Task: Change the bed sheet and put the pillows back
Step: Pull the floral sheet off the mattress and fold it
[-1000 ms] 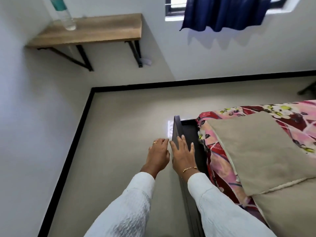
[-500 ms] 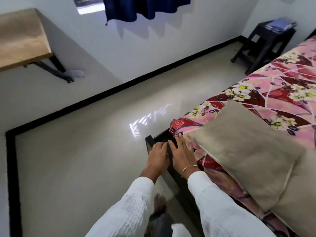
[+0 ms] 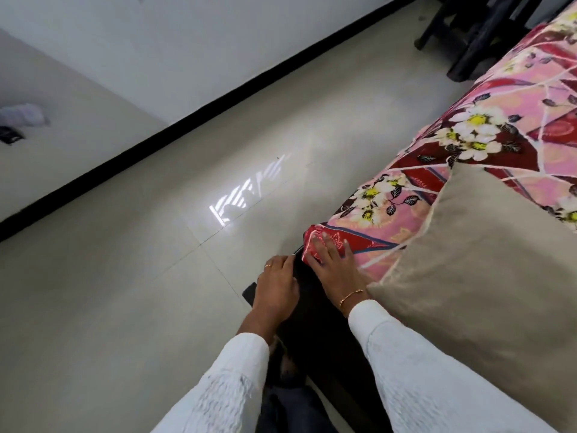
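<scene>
The right hand [image 3: 331, 257] lies flat, fingers [image 3: 326, 242] straight, pressing the corner of the flowered bed sheet [image 3: 462, 142] at the mattress edge. The left hand [image 3: 276, 287] rests just beside it on the dark bed frame [image 3: 315, 307], fingers loosely bent, holding nothing. A beige pillow [image 3: 487, 276] lies on the sheet, close to the right wrist. Pale floor [image 3: 125, 276] lies left of the bed.

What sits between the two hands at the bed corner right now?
In the head view, only the dark bed frame shows between the left hand and the right hand, which lies flat on the floral sheet's corner.
</scene>
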Action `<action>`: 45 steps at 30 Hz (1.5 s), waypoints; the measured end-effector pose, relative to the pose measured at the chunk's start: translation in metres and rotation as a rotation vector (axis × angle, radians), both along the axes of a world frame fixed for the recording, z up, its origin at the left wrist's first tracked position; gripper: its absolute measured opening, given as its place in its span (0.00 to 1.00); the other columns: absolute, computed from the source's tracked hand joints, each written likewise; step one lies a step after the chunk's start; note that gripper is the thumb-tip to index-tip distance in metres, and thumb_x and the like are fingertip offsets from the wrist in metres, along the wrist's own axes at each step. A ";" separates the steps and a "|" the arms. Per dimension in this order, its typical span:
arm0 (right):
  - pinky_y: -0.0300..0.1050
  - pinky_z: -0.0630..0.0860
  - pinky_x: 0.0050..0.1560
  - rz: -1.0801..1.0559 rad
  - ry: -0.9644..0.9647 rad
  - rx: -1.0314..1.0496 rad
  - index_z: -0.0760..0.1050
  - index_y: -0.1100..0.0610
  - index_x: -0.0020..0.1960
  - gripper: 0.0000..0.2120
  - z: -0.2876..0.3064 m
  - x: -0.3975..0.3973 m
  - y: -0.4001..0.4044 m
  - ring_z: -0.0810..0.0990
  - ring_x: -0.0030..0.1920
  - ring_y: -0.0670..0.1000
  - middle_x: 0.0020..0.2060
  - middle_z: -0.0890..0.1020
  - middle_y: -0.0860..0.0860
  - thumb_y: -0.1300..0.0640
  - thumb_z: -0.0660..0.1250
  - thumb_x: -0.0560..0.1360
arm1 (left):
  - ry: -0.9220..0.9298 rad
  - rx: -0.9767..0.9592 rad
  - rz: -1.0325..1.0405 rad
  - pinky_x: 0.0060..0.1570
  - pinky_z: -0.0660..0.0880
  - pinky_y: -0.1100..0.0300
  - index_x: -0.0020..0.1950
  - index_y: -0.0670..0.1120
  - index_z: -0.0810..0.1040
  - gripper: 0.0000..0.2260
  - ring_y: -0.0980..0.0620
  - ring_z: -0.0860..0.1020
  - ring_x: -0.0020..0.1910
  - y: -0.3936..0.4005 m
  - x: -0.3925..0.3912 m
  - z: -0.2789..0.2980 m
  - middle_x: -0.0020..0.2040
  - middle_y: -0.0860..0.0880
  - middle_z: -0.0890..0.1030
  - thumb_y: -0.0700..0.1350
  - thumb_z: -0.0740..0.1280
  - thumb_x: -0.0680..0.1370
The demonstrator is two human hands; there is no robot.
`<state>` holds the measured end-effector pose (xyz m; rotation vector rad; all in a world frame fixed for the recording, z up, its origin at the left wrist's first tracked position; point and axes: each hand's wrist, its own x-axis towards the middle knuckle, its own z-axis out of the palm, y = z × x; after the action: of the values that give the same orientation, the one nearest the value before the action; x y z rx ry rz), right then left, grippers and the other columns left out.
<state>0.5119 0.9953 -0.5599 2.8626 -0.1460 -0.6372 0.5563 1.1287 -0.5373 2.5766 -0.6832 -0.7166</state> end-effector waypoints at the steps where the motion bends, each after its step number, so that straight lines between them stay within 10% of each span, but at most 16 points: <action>1: 0.68 0.64 0.62 0.034 0.011 -0.040 0.71 0.49 0.66 0.42 -0.010 0.006 -0.004 0.66 0.70 0.61 0.69 0.68 0.58 0.52 0.81 0.54 | 0.011 -0.005 -0.003 0.68 0.62 0.54 0.73 0.45 0.62 0.22 0.47 0.62 0.70 -0.003 0.006 -0.008 0.71 0.46 0.66 0.42 0.59 0.79; 6: 0.69 0.61 0.63 0.023 -0.014 -0.096 0.69 0.46 0.68 0.43 -0.034 0.024 -0.024 0.65 0.71 0.59 0.69 0.69 0.52 0.37 0.77 0.56 | 0.069 -0.029 -0.035 0.69 0.61 0.55 0.73 0.46 0.62 0.21 0.48 0.63 0.70 -0.015 0.022 -0.035 0.71 0.47 0.67 0.42 0.59 0.79; 15: 0.69 0.68 0.57 0.070 -0.447 0.238 0.82 0.57 0.49 0.17 -0.040 0.019 -0.031 0.80 0.56 0.58 0.49 0.84 0.53 0.60 0.78 0.61 | 0.080 -0.095 -0.087 0.68 0.63 0.53 0.75 0.46 0.58 0.26 0.46 0.63 0.70 -0.034 0.024 -0.044 0.72 0.45 0.64 0.41 0.61 0.78; 20: 0.45 0.79 0.40 -0.244 -0.805 0.438 0.76 0.64 0.42 0.04 -0.019 0.017 -0.034 0.83 0.34 0.57 0.34 0.82 0.59 0.68 0.65 0.68 | 0.103 -0.086 -0.134 0.73 0.58 0.52 0.77 0.46 0.48 0.32 0.46 0.53 0.75 -0.043 0.026 -0.041 0.77 0.46 0.53 0.47 0.63 0.79; 23: 0.40 0.66 0.33 -0.515 -0.949 0.520 0.73 0.66 0.43 0.05 -0.002 0.005 -0.041 0.78 0.28 0.56 0.30 0.78 0.59 0.65 0.60 0.73 | 0.112 -0.127 -0.177 0.72 0.59 0.52 0.77 0.48 0.50 0.34 0.45 0.55 0.74 -0.054 0.026 -0.042 0.77 0.46 0.55 0.49 0.66 0.77; 27: 0.42 0.71 0.38 -0.459 -0.898 0.556 0.75 0.64 0.50 0.14 0.009 0.005 -0.051 0.78 0.37 0.58 0.40 0.78 0.59 0.56 0.56 0.76 | 0.027 -0.234 -0.099 0.56 0.72 0.52 0.67 0.44 0.72 0.18 0.42 0.72 0.63 -0.072 0.021 -0.039 0.66 0.41 0.71 0.40 0.64 0.77; 31: 0.58 0.65 0.64 -0.163 -0.494 0.575 0.68 0.56 0.64 0.29 -0.001 0.004 -0.051 0.70 0.65 0.61 0.64 0.72 0.60 0.47 0.57 0.64 | -0.005 -0.197 0.103 0.41 0.70 0.55 0.52 0.39 0.76 0.08 0.41 0.77 0.46 -0.076 0.024 -0.036 0.47 0.41 0.78 0.37 0.63 0.74; 35: 0.66 0.65 0.61 0.032 -0.290 0.283 0.65 0.55 0.67 0.41 -0.018 0.000 -0.044 0.71 0.66 0.60 0.64 0.75 0.55 0.33 0.64 0.60 | 0.331 -0.401 0.503 0.44 0.73 0.52 0.45 0.40 0.76 0.10 0.40 0.77 0.46 -0.075 0.019 -0.027 0.42 0.41 0.79 0.30 0.57 0.74; 38: 0.59 0.75 0.54 0.020 -0.435 0.250 0.69 0.59 0.64 0.41 -0.022 0.000 -0.046 0.79 0.58 0.57 0.56 0.81 0.55 0.53 0.80 0.54 | 0.522 -0.488 0.565 0.43 0.79 0.48 0.41 0.49 0.74 0.15 0.43 0.78 0.45 -0.082 0.014 -0.013 0.41 0.46 0.78 0.31 0.56 0.77; 42: 0.39 0.74 0.40 -0.149 -0.825 0.408 0.68 0.60 0.62 0.24 -0.002 0.001 -0.050 0.83 0.40 0.54 0.42 0.83 0.56 0.61 0.60 0.66 | 0.634 -0.664 0.669 0.34 0.74 0.68 0.46 0.44 0.76 0.11 0.57 0.77 0.35 -0.107 0.015 0.018 0.38 0.49 0.78 0.31 0.58 0.78; 45: 0.43 0.68 0.45 -0.302 -1.052 0.290 0.65 0.59 0.62 0.22 0.022 0.003 -0.080 0.76 0.43 0.52 0.41 0.82 0.58 0.62 0.58 0.68 | 0.824 -0.918 0.665 0.40 0.74 0.64 0.44 0.43 0.77 0.11 0.54 0.75 0.38 -0.146 0.013 0.055 0.39 0.47 0.78 0.31 0.59 0.78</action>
<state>0.5146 0.9150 -0.5377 3.1390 -0.6788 0.9400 0.5695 0.9827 -0.4824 1.3316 0.1304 -0.8497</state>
